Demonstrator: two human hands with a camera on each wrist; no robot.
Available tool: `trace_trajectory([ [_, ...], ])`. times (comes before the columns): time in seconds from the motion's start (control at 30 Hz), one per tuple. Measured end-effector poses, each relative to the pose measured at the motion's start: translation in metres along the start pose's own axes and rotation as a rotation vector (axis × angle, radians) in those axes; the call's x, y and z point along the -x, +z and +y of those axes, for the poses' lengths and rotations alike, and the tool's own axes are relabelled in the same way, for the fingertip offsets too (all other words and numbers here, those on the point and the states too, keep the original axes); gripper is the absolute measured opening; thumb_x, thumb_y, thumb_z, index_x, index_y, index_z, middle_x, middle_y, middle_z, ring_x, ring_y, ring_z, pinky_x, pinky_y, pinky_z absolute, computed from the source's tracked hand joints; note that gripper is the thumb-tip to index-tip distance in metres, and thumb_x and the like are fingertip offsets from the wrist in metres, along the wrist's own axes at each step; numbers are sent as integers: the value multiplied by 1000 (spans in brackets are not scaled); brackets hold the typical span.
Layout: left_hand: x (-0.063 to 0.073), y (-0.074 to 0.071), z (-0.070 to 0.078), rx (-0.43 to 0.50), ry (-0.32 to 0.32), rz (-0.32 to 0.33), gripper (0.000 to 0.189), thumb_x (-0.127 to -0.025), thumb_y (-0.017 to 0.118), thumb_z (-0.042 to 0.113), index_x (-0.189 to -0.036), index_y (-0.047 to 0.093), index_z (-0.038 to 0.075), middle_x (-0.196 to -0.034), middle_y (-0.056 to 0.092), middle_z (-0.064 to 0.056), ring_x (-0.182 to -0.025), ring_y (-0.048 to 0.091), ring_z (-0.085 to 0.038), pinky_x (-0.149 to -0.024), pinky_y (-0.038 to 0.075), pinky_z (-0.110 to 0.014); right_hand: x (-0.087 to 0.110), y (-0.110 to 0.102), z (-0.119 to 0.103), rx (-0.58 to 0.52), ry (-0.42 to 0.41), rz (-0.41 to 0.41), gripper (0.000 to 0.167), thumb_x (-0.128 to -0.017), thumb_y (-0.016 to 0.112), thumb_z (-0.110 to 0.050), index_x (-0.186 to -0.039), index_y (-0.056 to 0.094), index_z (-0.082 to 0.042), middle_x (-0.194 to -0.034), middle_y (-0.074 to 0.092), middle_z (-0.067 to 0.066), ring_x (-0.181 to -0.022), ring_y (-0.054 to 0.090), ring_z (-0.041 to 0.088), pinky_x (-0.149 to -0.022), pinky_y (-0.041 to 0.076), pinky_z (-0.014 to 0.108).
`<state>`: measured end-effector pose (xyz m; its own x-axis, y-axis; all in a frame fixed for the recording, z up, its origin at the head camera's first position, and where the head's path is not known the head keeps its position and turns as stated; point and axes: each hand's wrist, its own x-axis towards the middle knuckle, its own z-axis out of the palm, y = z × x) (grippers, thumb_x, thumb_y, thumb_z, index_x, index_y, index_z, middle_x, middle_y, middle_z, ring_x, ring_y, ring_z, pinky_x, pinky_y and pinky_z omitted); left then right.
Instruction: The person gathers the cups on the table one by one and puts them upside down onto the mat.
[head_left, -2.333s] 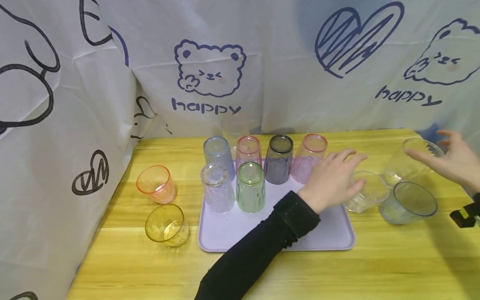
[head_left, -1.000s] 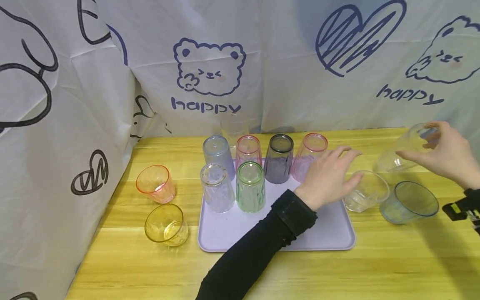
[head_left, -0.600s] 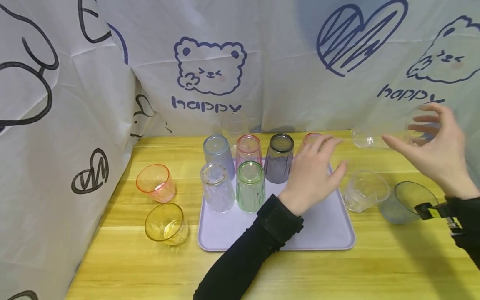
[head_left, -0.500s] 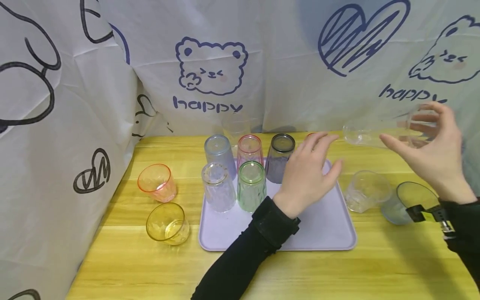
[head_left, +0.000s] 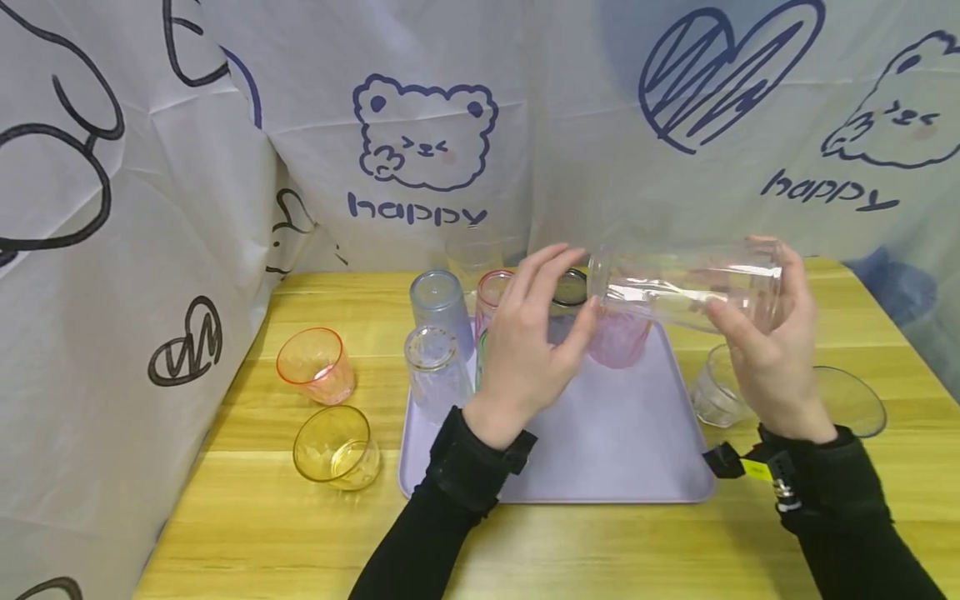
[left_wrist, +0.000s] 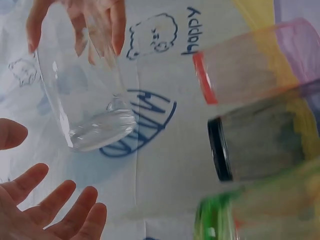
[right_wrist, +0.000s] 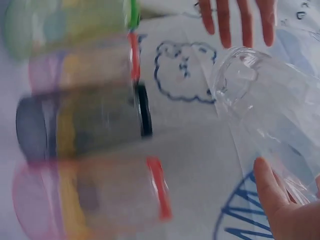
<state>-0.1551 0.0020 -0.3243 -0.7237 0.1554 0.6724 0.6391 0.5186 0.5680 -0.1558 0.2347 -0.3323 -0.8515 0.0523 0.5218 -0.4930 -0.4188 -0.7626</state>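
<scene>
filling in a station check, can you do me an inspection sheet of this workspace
surface: yellow wood-patterned table, purple tray on it
job's things: tall clear glass held nearly sideways; upturned glasses on the tray
clutter: other glasses off the tray: orange glass and yellow glass mouth-up on the left; short clear glass and bluish glass, partly hidden, on the right
hands: right hand grips the tall glass near its rim; left hand open by its base
cables: nothing seen
surroundings: patterned white cloth behind and at left
</scene>
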Motion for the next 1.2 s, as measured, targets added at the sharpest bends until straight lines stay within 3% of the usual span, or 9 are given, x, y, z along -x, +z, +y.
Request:
trace_trajectory([
  [0.17, 4, -12, -9, 71, -42, 19, 49, -95, 62, 27, -139, 55, 8, -146, 54, -10, -137, 51, -23, -116, 40, -40, 8, 14, 16, -227, 94, -48, 54, -91, 55, 10, -141, 41, -5, -131, 61, 15, -117, 66, 28, -98, 57, 44],
  [0.33, 7, -16, -18, 164, -51, 6, 53, -94, 63, 26, -142, 52, 7, -147, 52, -13, -139, 48, -25, -118, 40, -42, 13, 25, 30, -273, 188, -80, 56, -93, 63, -8, -144, 40, -10, -133, 61, 12, -118, 67, 30, -102, 55, 46],
  [0.5, 13, -19, -27, 264, -65, -11, 59, -91, 64, 26, -145, 47, 7, -147, 51, -13, -133, 52, -25, -111, 48, -45, 21, 31, 42, -331, 273, -58, 50, -92, 68, -16, -137, 45, -14, -132, 62, 8, -121, 66, 27, -106, 53, 44],
  [0.7, 16, -21, -32, 303, -65, -60, 68, -89, 66, 33, -149, 43, 10, -151, 47, -11, -130, 54, -26, -106, 52, -42, 28, 30, 52, -286, 306, -61, 58, -93, 68, -21, -144, 41, -13, -135, 62, 6, -122, 65, 23, -104, 54, 40],
  [0.9, 16, -20, -34, 295, -20, -111, 68, -85, 74, 26, -146, 46, 10, -150, 49, -9, -137, 47, -22, -109, 47, -38, 31, 33, 57, -274, 342, -61, 68, -91, 71, -28, -148, 38, -10, -142, 57, 7, -130, 59, 23, -105, 54, 39],
  [1.1, 18, -11, -31, 338, -24, -114, 60, -82, 81, 20, -134, 52, 7, -133, 57, -11, -127, 53, -19, -111, 43, -36, 37, 37, 62, -324, 401, -119, 56, -98, 62, -30, -148, 39, -17, -142, 56, 1, -131, 56, 17, -111, 49, 35],
  [1.2, 19, -8, -30, 339, -32, -102, 60, -81, 82, 19, -132, 52, 7, -130, 58, -10, -124, 54, -20, -111, 43, -35, 40, 39, 63, -315, 434, -106, 55, -99, 59, -32, -149, 38, -21, -144, 53, 0, -131, 56, 15, -111, 49, 34],
])
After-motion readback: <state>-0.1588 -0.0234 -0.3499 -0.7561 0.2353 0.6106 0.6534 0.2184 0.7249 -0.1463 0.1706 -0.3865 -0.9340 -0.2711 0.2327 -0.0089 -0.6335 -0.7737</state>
